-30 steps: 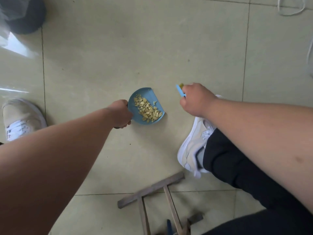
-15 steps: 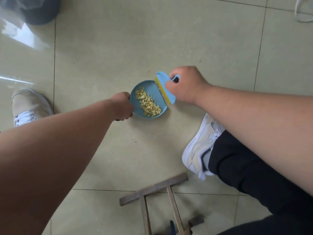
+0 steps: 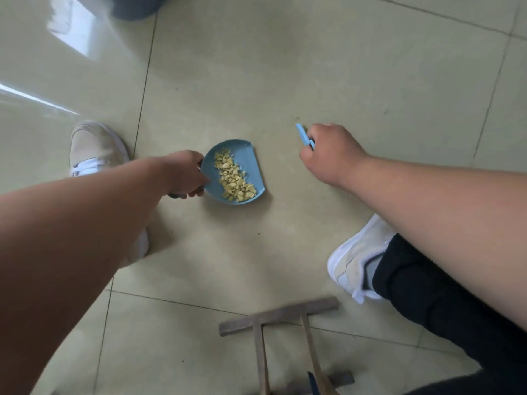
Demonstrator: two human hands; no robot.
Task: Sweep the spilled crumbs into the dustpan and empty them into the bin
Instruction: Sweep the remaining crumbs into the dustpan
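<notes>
A small blue dustpan [image 3: 251,163] sits on the pale tiled floor with a pile of yellow crumbs [image 3: 233,179] inside it. My left hand [image 3: 182,175] grips the dustpan's handle at its left side. My right hand [image 3: 330,152] holds a small blue brush [image 3: 304,136] to the right of the pan, clear of it; only a blue end of the brush shows above my fingers. A dark bin [image 3: 137,5] stands at the top edge, far left of centre, mostly cut off.
My two pale shoes [image 3: 94,149] [image 3: 356,260] stand on the tiles either side of the pan, with a black trouser leg [image 3: 445,309] at the right. A wooden stool frame [image 3: 279,317] lies at the bottom centre.
My right hand drew the brush away from the dustpan's rim to the right. The view shifted, so the pan and bin sit further right in the frame. The crumbs stay in the pan.
</notes>
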